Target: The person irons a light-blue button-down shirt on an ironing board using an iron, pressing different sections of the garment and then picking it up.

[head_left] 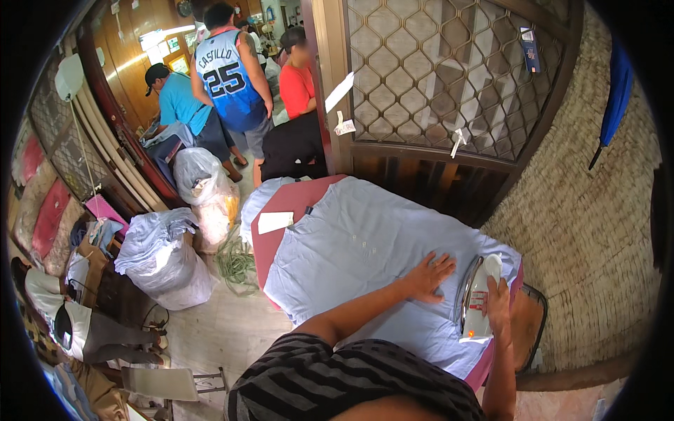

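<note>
Iron (pixel 476 312) over a spread garment (pixel 337 242)

Head view: a maroon-covered bench (pixel 296 198) stands beside a lattice gate (pixel 421 77) and a woven wall (pixel 562 231). Across the bench lies one pale-blue garment. The left hand (pixel 430 278), released, rests flat on it, fingers spread; the right hand (pixel 498 303) grasps one white iron at the garment's right end. One blue umbrella (pixel 618 91) hangs; two bulging bags (pixel 167 275) stand on the floor (pixel 232 316).

The person wears a shirt (pixel 354 372) with wide stripes, which alternate between black and dark grey. The left sleeve (pixel 303 346) has the same stripes and is short, so the left forearm (pixel 361 309) is bare. The left hand (pixel 430 278) and the right hand (pixel 498 302) are also bare.
</note>
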Tool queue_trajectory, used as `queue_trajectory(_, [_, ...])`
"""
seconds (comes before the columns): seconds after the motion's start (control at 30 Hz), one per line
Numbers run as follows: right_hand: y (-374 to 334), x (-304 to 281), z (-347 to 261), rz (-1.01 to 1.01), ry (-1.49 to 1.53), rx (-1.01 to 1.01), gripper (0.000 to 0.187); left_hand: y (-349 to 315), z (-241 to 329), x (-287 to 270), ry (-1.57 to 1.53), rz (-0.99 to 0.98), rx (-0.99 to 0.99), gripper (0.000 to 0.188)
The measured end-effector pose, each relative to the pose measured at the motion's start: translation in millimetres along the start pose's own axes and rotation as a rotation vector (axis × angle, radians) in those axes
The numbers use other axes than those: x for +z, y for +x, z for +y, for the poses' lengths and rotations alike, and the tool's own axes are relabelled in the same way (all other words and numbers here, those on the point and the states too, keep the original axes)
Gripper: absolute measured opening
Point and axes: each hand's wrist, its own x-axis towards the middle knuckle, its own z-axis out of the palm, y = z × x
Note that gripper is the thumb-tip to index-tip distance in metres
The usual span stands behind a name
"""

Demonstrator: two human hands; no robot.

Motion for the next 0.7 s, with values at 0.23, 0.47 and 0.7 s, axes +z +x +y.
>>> queue_trajectory(0.23, [31, -4, -13, -0.047, 0.162, 0.069, 0.039, 7, -21, -9, -0.030, 0.083, 0.004, 0.093])
queue_trajectory(0.47, [2, -11, -10, -0.062, -0.236, -0.060, 0.029, -9, -30, -4, 0.178, 0.146, -0.184, 0.062])
queue_trajectory(0.7, [-53, -36, 41, -0.060, -0.442, -0.376, 0.032, -7, -18, -9, 0.152, 0.163, -0.225, 0.057])
